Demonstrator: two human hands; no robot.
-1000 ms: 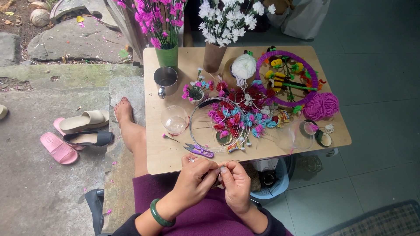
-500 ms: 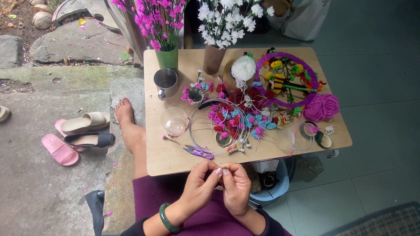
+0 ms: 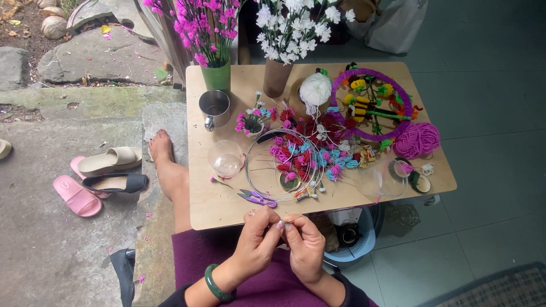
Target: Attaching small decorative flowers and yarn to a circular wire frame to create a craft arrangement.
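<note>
Both hands meet at the wooden table's [image 3: 210,213] near edge; left hand [image 3: 259,239] and right hand [image 3: 304,247] pinch 1 thin wire [image 3: 287,219] between closed fingertips; purple snips [image 3: 259,198] lie just beyond.

hands [image 3: 281,241]: 2 | flower vases [image 3: 216,75]: 2 | metal mug [image 3: 215,108]: 1 | snips [image 3: 257,198]: 1 | slippers [image 3: 108,160]: 3
</note>
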